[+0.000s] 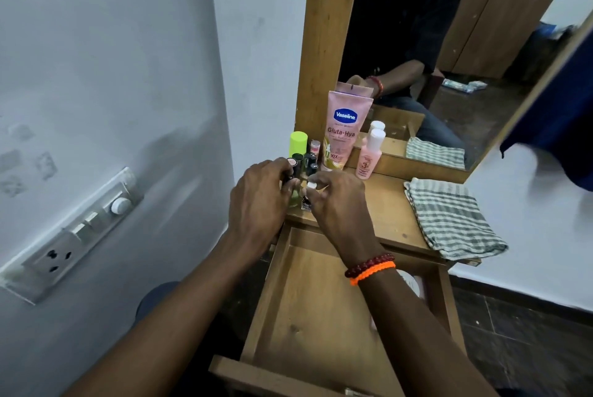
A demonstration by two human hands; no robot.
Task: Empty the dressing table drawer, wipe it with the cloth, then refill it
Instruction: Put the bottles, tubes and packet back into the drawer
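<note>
The wooden drawer (308,310) stands pulled open below the dressing table top (390,213); a round white item (412,282) shows at its back right, partly behind my right arm. At the top's left end, my left hand (258,200) and my right hand (337,204) close around a cluster of small cosmetic bottles (305,162). My left fingers wrap dark lipstick-like tubes. My right fingers pinch a small white-capped bottle (310,186). A folded striped cloth (449,220) lies on the top at the right.
A pink Vaseline tube (346,130), a lime-capped bottle (298,143) and a small pink bottle (369,156) stand against the mirror (449,53). A wall with a switch panel (80,233) is on the left. Blue fabric (564,120) hangs at right.
</note>
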